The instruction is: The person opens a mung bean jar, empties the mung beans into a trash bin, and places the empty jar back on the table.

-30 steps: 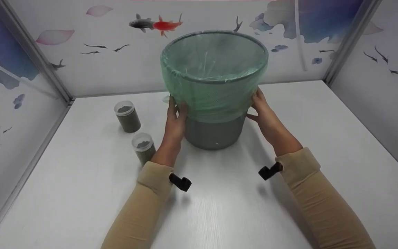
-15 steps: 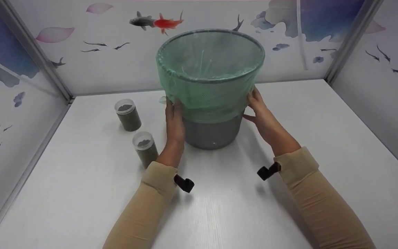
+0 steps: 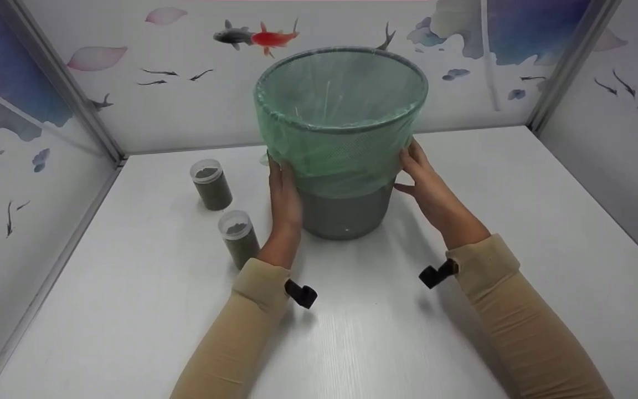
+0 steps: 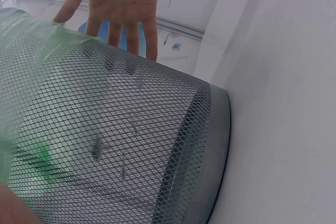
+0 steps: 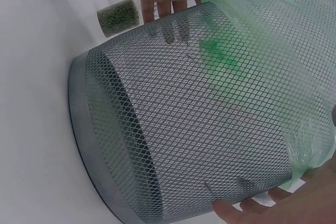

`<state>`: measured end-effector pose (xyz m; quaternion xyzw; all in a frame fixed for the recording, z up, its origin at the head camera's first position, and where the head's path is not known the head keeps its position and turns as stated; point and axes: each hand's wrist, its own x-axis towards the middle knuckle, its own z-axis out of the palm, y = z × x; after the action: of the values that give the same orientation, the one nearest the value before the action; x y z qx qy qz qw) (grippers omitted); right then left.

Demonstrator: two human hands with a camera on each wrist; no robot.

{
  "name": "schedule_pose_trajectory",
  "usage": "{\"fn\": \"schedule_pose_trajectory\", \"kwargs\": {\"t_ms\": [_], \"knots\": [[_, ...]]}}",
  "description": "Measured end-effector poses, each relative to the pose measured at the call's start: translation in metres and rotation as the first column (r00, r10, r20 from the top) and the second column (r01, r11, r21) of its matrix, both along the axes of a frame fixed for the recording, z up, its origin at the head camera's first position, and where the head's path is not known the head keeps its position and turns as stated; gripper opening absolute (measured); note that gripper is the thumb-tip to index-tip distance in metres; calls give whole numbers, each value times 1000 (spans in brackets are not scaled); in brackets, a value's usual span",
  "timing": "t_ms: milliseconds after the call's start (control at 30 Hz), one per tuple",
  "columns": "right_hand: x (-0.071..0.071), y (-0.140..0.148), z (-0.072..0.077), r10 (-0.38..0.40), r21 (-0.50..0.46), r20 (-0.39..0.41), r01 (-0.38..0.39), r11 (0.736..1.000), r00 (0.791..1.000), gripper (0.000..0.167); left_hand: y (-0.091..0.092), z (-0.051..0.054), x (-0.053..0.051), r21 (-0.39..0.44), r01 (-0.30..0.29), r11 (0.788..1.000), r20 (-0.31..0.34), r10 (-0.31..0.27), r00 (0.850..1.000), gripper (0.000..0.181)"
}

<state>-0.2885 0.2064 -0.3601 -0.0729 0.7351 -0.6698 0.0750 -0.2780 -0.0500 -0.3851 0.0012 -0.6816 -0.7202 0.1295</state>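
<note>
Between the hands (image 3: pixel 286 202) (image 3: pixel 432 191) stands the mesh bin (image 3: pixel 345 213).

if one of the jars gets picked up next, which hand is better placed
Probably the left hand: the nearer jar and farther jar both stand on its side of the bin, the nearer one beside its wrist. The right hand is against the bin's opposite side, so farther from both.
</note>
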Motion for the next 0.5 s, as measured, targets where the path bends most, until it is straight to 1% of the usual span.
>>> {"fn": "schedule_pose_trajectory", "kwargs": {"t_ms": [33,100,133,200,300,433,500], "knots": [[0,1,0,-1,1,1,1,1000,1000,87,0,1,0,7,0,1000,3,0,1000,71],[1,1,-1,-2,7,-3,2,1000,1000,87,0,4,2,19,-20,1000,19,20,1000,72],[1,1,-2,-2,9,-7,2,1000,1000,87,1,6,3,16,-39,999,33,38,999,72],[2,1,-3,-7,14,-11,7,1000,1000,86,1,10,6,14,-85,996,38,84,996,73],[2,0,-3,-10,16,-13,10,1000,1000,86,1,22,14,7,-157,988,51,156,986,70],[2,0,-1,-9,15,-17,9,1000,1000,86,-4,42,25,44,-222,974,0,222,975,65],[1,0,-1,-8,17,-21,8,1000,1000,86,-11,54,30,65,-245,967,-34,247,968,62]]}}
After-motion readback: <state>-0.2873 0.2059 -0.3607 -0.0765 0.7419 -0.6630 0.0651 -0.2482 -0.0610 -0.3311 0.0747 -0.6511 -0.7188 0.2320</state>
